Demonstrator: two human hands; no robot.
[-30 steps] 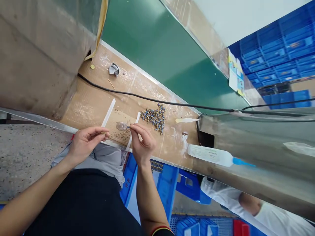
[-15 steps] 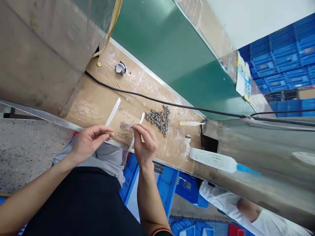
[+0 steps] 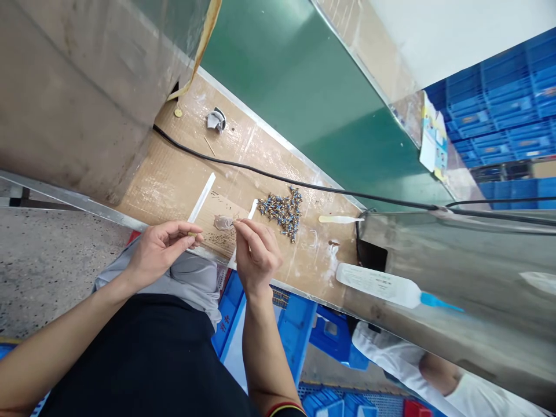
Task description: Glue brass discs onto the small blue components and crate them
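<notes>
In the head view my left hand [image 3: 160, 246] is closed in a pinch on a small brass-coloured part [image 3: 191, 234] near the front edge of the bench. My right hand [image 3: 258, 255] has thumb and forefinger pressed together at the rim of a small clear plastic cup [image 3: 223, 222]. Whatever lies between those fingertips is too small to name. Many tiny brown pieces [image 3: 219, 238] are scattered on the cardboard below the cup. Right of the cup lies a heap of small brass and blue fittings [image 3: 282, 211].
A black cable [image 3: 260, 169] crosses the cardboard-covered bench [image 3: 152, 185]. To the right lie a pale plastic stick [image 3: 339, 219] and a white bottle with a blue nozzle [image 3: 377, 284]. Blue crates [image 3: 297, 324] stand below. Another person's white sleeve [image 3: 382, 347] shows at lower right.
The view has shifted slightly. Both hands keep nearly the same pose, with the right fingertips still beside the clear cup.
</notes>
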